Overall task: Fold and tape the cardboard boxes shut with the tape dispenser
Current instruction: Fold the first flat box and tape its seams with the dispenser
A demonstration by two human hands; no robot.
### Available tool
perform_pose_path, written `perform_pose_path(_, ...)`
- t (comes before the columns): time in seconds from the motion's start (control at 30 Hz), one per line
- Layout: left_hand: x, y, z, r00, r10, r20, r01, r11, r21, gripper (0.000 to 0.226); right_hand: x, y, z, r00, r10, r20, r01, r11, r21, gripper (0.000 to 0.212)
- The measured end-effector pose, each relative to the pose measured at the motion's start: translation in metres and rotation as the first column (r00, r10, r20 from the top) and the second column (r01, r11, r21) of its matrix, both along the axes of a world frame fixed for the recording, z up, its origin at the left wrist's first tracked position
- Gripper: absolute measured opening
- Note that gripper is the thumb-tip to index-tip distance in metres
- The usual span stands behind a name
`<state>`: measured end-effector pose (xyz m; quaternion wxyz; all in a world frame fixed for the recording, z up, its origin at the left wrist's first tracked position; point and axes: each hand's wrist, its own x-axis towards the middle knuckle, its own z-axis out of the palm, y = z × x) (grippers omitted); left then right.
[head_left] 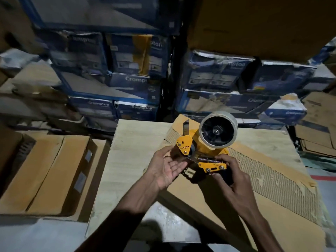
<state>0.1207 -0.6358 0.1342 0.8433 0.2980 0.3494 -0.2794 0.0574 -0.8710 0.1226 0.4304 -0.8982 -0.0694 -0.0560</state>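
An orange tape dispenser with a roll of tape is held above a flat sheet of torn cardboard on a pale wooden table. My right hand grips the dispenser's handle from below and to the right. My left hand lies palm up, fingers relaxed, its fingertips touching the dispenser's front end by the roller. A folded brown cardboard box sits on the floor to the left of the table.
Stacks of blue printed cartons rise right behind the table. More blue cartons stand at the back right. Flattened brown cardboard leans at the far right. Grey floor shows in front.
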Motion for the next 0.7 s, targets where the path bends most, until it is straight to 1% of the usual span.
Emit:
perform_pose_path(0.07, 0.001, 0.009, -0.002, 1.0, -0.016, 0.003, 0.016, 1.0, -0.026, 0.044, 0.001, 0.002, -0.002, 1.0, -0.003, 0.013, 0.003, 0.999, -0.034, 0.054)
perform_pose_path(0.1, 0.002, 0.011, -0.004, 1.0, -0.023, 0.004, 0.024, 0.999, -0.028, 0.036, 0.002, 0.003, -0.004, 1.0, -0.001, 0.02, 0.002, 0.999, -0.046, 0.055)
perform_pose_path(0.17, 0.004, 0.015, -0.007, 0.999, -0.046, -0.013, 0.046, 0.999, -0.017, 0.015, 0.003, 0.002, -0.005, 0.999, 0.01, 0.031, -0.008, 0.998, -0.055, 0.058)
perform_pose_path(0.2, 0.004, 0.016, -0.008, 0.998, -0.063, -0.023, 0.063, 0.998, -0.015, 0.008, 0.004, 0.001, -0.006, 0.999, 0.016, 0.039, -0.014, 0.998, -0.059, 0.058)
perform_pose_path(0.3, 0.002, 0.018, -0.01, 0.992, -0.127, -0.024, 0.126, 0.99, -0.061, 0.011, 0.007, -0.003, -0.007, 0.998, 0.03, 0.055, -0.026, 0.997, -0.076, 0.06)
perform_pose_path(0.37, 0.002, 0.019, -0.009, 0.991, -0.129, -0.026, 0.128, 0.991, -0.047, 0.013, 0.01, -0.006, -0.004, 0.996, 0.053, 0.071, -0.046, 0.995, -0.09, 0.053)
perform_pose_path(0.43, 0.007, 0.021, -0.014, 0.995, -0.094, -0.035, 0.095, 0.995, 0.036, 0.02, 0.012, -0.009, -0.002, 0.992, 0.08, 0.1, -0.067, 0.99, -0.124, 0.043)
perform_pose_path(0.5, 0.014, 0.02, -0.018, 0.995, -0.102, -0.012, 0.103, 0.987, 0.12, 0.017, 0.014, -0.008, 0.001, 0.988, 0.094, 0.124, -0.07, 0.979, -0.191, 0.036)
perform_pose_path(0.6, 0.021, 0.017, -0.024, 0.991, -0.133, 0.011, 0.128, 0.968, 0.215, 0.015, 0.015, -0.01, -0.001, 0.982, 0.105, 0.157, -0.061, 0.963, -0.262, 0.038)
perform_pose_path(0.7, 0.024, 0.014, -0.027, 0.983, -0.176, 0.055, 0.156, 0.952, 0.262, 0.017, 0.018, -0.017, -0.007, 0.976, 0.114, 0.187, -0.064, 0.965, -0.255, 0.04)
